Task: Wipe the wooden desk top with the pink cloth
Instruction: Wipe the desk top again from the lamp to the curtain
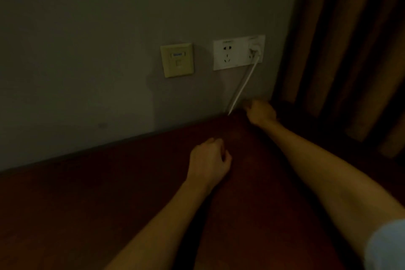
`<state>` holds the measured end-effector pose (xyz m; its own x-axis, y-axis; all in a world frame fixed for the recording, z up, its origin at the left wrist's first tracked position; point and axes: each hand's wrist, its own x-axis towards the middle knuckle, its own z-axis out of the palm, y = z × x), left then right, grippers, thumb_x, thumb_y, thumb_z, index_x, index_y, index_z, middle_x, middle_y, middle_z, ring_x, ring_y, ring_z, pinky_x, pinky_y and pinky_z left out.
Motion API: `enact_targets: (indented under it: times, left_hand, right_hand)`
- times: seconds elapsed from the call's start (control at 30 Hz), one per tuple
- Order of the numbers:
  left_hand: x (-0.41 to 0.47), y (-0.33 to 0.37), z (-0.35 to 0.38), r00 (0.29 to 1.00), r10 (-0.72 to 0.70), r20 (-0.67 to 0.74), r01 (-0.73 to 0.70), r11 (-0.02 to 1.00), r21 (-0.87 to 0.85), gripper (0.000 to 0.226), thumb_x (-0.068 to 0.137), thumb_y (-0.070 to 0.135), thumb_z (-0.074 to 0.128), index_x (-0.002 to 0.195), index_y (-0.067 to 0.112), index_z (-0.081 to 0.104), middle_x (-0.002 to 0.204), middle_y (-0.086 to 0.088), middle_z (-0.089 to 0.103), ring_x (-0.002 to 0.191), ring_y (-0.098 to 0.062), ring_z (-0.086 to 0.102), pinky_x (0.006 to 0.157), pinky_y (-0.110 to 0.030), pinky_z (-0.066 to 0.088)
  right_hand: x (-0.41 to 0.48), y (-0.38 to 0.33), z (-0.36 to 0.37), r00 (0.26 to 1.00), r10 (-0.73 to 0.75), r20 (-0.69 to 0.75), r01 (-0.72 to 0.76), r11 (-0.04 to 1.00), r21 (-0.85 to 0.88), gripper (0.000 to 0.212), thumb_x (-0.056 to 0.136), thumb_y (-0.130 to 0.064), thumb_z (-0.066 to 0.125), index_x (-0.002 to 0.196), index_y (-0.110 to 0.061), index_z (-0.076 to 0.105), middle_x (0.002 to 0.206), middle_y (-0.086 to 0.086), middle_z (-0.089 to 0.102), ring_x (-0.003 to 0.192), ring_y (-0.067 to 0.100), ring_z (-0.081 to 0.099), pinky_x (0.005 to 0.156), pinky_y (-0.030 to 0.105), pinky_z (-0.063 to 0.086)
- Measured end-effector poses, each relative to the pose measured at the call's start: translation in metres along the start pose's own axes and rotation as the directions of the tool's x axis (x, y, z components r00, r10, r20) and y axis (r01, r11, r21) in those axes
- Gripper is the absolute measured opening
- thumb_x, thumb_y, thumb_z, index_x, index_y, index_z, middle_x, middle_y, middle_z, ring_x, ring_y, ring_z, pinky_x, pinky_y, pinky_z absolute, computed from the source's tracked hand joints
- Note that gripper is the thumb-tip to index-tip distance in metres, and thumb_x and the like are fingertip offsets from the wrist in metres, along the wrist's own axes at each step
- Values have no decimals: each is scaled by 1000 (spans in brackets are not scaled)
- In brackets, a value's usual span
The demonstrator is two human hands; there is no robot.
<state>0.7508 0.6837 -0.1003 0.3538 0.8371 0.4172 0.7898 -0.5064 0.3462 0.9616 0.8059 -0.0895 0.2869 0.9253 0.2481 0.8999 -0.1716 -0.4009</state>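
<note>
Right hand (260, 113) curls on the dark reddish wooden desk top (131, 182); whether its fingers clamp the pink cloth, I cannot tell. Likely soft and limp: bunch it under the fingertips. Left hand (208, 160) is curled, empty.

Left hand (208, 160), right hand (260, 113) over desk (109, 193)

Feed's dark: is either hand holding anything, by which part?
Left hand: curled, nothing visible in it. Right hand, at the far corner of the dark wooden desk: cannot tell, too dim.
</note>
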Motion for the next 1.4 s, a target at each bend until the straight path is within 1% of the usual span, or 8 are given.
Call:
enact_targets:
  times: [0.13,0.23,0.4,0.57,0.87,1.0,1.2,1.4]
  left_hand:
    - [-4,-6,-1,1000,-16,6,16,1000,12,21,88,30,54,74,18,44,79,2,48,75,-21,55,61,-27,28]
    - [-3,-3,-2,1000,-10,1,10,999,36,21,88,30,53,74,18,44,78,3,47,76,-21,55,61,-27,27]
    - [-5,3,3,1000,2,-14,-1,999,45,22,90,29,50,74,18,43,76,3,45,70,-19,52,60,-27,28]
    - [0,-1,4,1000,-6,-23,7,999,48,23,90,30,52,72,19,42,75,5,44,64,-12,42,59,-26,28]
    - [-4,2,-1,1000,-23,0,23,998,53,19,89,29,52,75,17,47,79,2,51,73,-20,54,60,-28,29]
    - [-5,2,1,1000,-12,-19,13,998,66,20,90,29,51,74,17,45,77,2,50,71,-20,54,59,-28,29]
    - [-2,1,5,1000,4,-23,-3,998,58,22,90,30,50,72,18,43,75,3,46,65,-15,45,59,-28,28]
    - [-1,-3,4,1000,-8,-6,8,999,35,22,90,29,51,73,18,43,76,2,48,67,-17,49,58,-28,31]
  right_hand:
    - [-46,-50,16,950,-278,143,257,955,146,34,97,-39,46,112,-12,61,115,13,62,103,29,59,86,37,48]
    - [-73,-11,-10,909,-384,164,339,908,244,31,93,-42,52,109,-18,64,108,4,61,98,17,58,85,31,45]
    - [-33,109,-58,992,-80,101,69,992,102,28,95,-40,49,109,-19,61,122,1,62,102,18,60,86,36,49]
    - [16,85,-36,996,94,6,-94,995,-35,43,100,-41,35,125,-11,53,127,14,53,106,32,55,84,36,46]
    - [-55,51,-37,898,-415,144,391,905,168,17,92,-38,54,99,-24,59,109,-1,58,96,11,53,77,24,39]
    - [-48,119,-73,959,-267,92,256,960,114,17,96,-25,51,105,-14,60,108,-11,52,105,16,52,79,25,34]
    - [23,116,-42,990,140,-33,-142,988,-52,45,98,-46,37,133,-19,48,145,18,32,132,37,30,108,46,29]
    - [5,26,-8,977,-191,99,171,968,183,27,93,-39,53,104,-18,65,117,9,60,111,28,52,96,36,41]
